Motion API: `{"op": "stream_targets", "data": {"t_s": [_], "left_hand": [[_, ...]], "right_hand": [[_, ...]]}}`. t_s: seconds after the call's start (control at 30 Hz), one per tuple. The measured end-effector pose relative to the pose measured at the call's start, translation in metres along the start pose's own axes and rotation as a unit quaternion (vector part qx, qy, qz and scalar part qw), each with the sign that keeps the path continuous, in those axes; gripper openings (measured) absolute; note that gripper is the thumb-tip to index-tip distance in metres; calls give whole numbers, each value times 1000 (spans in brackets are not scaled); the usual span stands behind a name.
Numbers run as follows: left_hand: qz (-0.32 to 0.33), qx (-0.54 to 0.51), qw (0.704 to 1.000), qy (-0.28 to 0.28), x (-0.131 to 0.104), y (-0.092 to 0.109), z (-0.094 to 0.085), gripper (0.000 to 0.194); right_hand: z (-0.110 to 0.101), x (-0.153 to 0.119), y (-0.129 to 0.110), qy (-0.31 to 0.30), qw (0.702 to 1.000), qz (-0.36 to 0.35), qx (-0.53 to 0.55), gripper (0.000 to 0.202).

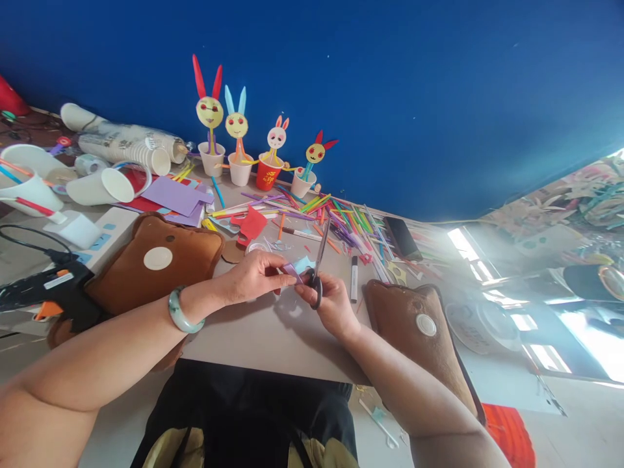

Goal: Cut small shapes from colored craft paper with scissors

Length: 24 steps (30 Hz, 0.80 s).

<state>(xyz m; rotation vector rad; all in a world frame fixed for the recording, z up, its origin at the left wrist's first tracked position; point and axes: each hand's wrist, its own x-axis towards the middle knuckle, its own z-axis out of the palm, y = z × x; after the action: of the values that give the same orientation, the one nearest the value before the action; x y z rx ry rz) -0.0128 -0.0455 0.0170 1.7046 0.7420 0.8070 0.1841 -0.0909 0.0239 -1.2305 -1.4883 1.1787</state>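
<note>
My left hand [260, 274] pinches a small piece of purple paper [293, 270] between thumb and fingers. Close beside it, my right hand [331, 300] is closed round the dark handles of a pair of scissors [319, 260], whose blades point up and away from me. A light blue scrap of paper [304, 264] shows between the purple piece and the blades; whether it is held or lies behind is hard to tell. Both hands are above the near middle of the table [263, 331]. A jade-like bangle [183, 312] circles my left wrist.
Several rabbit-faced figures in cups [270, 170] stand along the blue wall. Colourful pipe cleaners [336, 221] are strewn before them. A brown cushion [160, 253] and a glue gun [63, 286] are at left, another brown cushion [414, 325] at right. A marker [353, 279] lies near my right hand.
</note>
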Motion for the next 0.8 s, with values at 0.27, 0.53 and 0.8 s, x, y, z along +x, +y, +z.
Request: {"op": "stream_targets", "data": {"t_s": [0.27, 0.53, 0.8], "left_hand": [[-11, 37, 999, 7, -1, -3, 1, 13], [-36, 40, 998, 15, 0, -1, -3, 19], [-63, 62, 995, -51, -2, 3, 0, 12]], "right_hand": [[-3, 3, 4, -36, 996, -16, -76, 30], [-6, 6, 8, -3, 995, -40, -95, 22], [-9, 6, 10, 31, 997, -41, -59, 21]]}}
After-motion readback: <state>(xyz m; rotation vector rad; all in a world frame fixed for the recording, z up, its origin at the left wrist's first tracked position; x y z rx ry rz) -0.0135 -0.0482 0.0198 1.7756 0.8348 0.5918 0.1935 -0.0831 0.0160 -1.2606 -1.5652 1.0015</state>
